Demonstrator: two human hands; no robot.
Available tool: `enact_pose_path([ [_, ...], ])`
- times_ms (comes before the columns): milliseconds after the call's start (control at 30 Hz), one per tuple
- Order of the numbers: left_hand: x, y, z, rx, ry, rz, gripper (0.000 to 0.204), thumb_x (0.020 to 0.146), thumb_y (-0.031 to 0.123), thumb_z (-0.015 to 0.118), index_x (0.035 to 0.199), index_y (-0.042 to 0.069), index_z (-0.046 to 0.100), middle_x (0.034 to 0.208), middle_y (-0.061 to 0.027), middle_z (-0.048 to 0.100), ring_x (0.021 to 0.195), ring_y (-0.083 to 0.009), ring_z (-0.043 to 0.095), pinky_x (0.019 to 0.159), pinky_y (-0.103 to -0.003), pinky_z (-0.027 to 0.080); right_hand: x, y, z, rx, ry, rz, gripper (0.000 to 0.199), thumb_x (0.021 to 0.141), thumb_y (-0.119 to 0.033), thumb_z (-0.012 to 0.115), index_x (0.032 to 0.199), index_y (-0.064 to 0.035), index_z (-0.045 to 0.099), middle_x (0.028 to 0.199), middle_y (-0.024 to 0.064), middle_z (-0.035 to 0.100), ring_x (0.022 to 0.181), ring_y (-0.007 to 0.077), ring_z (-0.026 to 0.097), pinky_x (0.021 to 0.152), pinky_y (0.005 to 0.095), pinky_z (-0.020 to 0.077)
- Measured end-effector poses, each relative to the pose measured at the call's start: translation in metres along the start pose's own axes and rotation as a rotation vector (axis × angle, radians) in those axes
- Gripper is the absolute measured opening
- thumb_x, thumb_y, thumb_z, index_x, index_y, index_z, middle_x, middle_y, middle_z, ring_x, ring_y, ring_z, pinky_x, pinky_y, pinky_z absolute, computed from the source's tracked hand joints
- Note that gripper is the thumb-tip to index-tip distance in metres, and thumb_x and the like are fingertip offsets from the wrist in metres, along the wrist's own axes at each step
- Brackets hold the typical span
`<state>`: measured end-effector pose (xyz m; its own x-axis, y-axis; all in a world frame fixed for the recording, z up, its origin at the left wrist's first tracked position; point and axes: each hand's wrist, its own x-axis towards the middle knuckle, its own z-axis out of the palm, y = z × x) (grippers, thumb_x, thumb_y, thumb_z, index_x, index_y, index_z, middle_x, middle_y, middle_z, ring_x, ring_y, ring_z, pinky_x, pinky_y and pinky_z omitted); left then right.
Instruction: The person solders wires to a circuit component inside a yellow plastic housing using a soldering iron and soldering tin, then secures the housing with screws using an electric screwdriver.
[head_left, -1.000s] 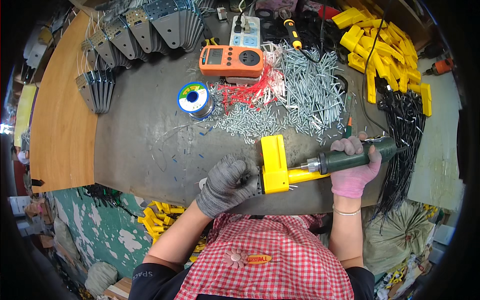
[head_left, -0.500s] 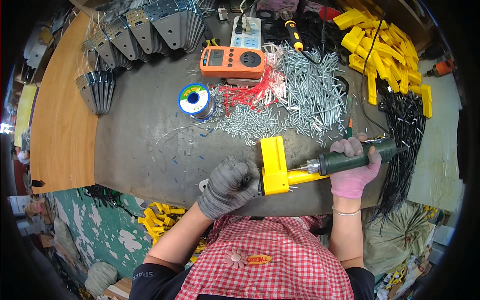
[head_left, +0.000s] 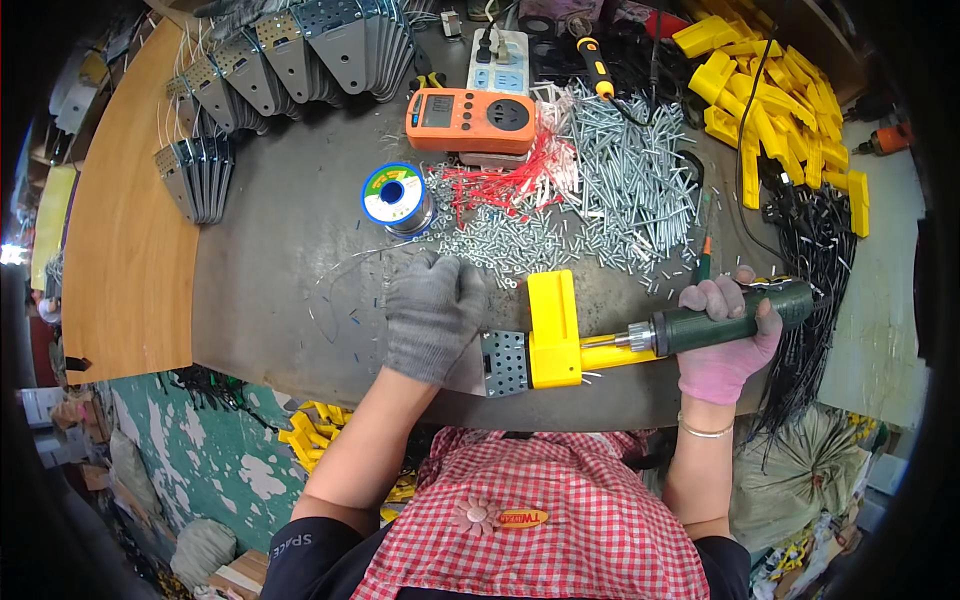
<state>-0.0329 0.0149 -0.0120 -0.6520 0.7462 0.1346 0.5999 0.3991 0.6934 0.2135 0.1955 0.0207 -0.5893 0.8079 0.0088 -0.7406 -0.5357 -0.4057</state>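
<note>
My right hand [head_left: 728, 345], in a pink and grey glove, is wrapped round a dark green electric screwdriver [head_left: 705, 326]. Its bit points left and meets the side of a yellow plastic housing [head_left: 556, 330], whose yellow handle [head_left: 610, 352] runs right beneath the bit. A perforated metal bracket [head_left: 506, 363] sticks out of the housing's left side. Over the bracket's far left end is my left hand [head_left: 432, 318], grey-gloved, with its fingers curled down and closed. What they hold, if anything, is hidden; whether the hand touches the bracket I cannot tell.
Beyond my hands lie loose small screws [head_left: 510, 240], long screws [head_left: 635, 180] and red wires [head_left: 510, 183]. A solder spool [head_left: 395, 205] and orange meter [head_left: 470, 120] stand behind. Yellow housings [head_left: 790, 100] and black cables [head_left: 810, 260] are piled right; metal brackets [head_left: 350, 60] stand far left.
My left hand has slid off the bracket's joint with the housing, leftward and away from me, uncovering the perforated plate. The right hand and screwdriver have shifted slightly right.
</note>
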Motion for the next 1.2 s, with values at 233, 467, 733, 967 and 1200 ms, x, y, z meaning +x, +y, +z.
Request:
enact_pose_path([
  [233, 0.011, -0.012, 0.010, 0.310, -0.014, 0.097, 0.008, 0.076, 0.009, 0.072, 0.080, 0.005, 0.066, 0.079, -0.0152, 0.065, 0.078, -0.0334, 0.064, 0.071, -0.043, 0.052, -0.023, -0.002, 0.011, -0.122, -0.049, -0.016, 0.031, 0.089, -0.027, 0.066, 0.110, -0.0058, 0.060, 0.072, -0.0033, 0.045, 0.062, 0.0117, 0.035, 0.072, 0.0337, 0.0317],
  [467, -0.064, 0.010, -0.019, -0.159, -0.077, 0.147, 0.022, 0.073, 0.001, 0.078, 0.092, 0.009, 0.069, 0.086, -0.0096, 0.068, 0.079, -0.0274, 0.068, 0.072, -0.035, 0.056, -0.027, 0.008, 0.004, -0.091, -0.005, -0.014, 0.031, 0.087, -0.030, 0.066, 0.108, -0.0075, 0.061, 0.071, -0.0041, 0.043, 0.062, 0.0113, 0.035, 0.071, 0.0336, 0.0322],
  [733, -0.076, -0.004, -0.012, -0.262, -0.155, 0.508, 0.032, 0.073, -0.002, 0.076, 0.103, 0.006, 0.068, 0.092, -0.0092, 0.068, 0.084, -0.0304, 0.066, 0.075, -0.040, 0.054, -0.029, 0.013, 0.002, -0.062, 0.024, -0.023, 0.033, 0.088, -0.031, 0.066, 0.110, -0.0076, 0.060, 0.071, -0.0038, 0.044, 0.064, 0.0117, 0.034, 0.072, 0.0337, 0.0318],
  [967, -0.076, -0.003, -0.012, -0.266, -0.179, 0.496, 0.034, 0.070, -0.001, 0.078, 0.101, 0.007, 0.068, 0.092, -0.0095, 0.067, 0.084, -0.0315, 0.065, 0.075, -0.041, 0.053, -0.031, 0.015, -0.003, -0.026, 0.010, -0.019, 0.034, 0.087, -0.031, 0.068, 0.110, -0.0076, 0.060, 0.071, -0.0039, 0.044, 0.064, 0.0115, 0.035, 0.072, 0.0330, 0.0323],
  [1200, -0.074, -0.006, -0.013, -0.311, -0.205, 0.489, 0.034, 0.069, -0.001, 0.079, 0.100, 0.008, 0.067, 0.093, -0.0092, 0.067, 0.085, -0.0309, 0.065, 0.076, -0.040, 0.053, -0.030, 0.016, 0.004, 0.007, -0.031, -0.016, 0.030, 0.087, -0.024, 0.071, 0.109, -0.0071, 0.057, 0.070, -0.0062, 0.042, 0.064, 0.0093, 0.038, 0.074, 0.0310, 0.0344],
])
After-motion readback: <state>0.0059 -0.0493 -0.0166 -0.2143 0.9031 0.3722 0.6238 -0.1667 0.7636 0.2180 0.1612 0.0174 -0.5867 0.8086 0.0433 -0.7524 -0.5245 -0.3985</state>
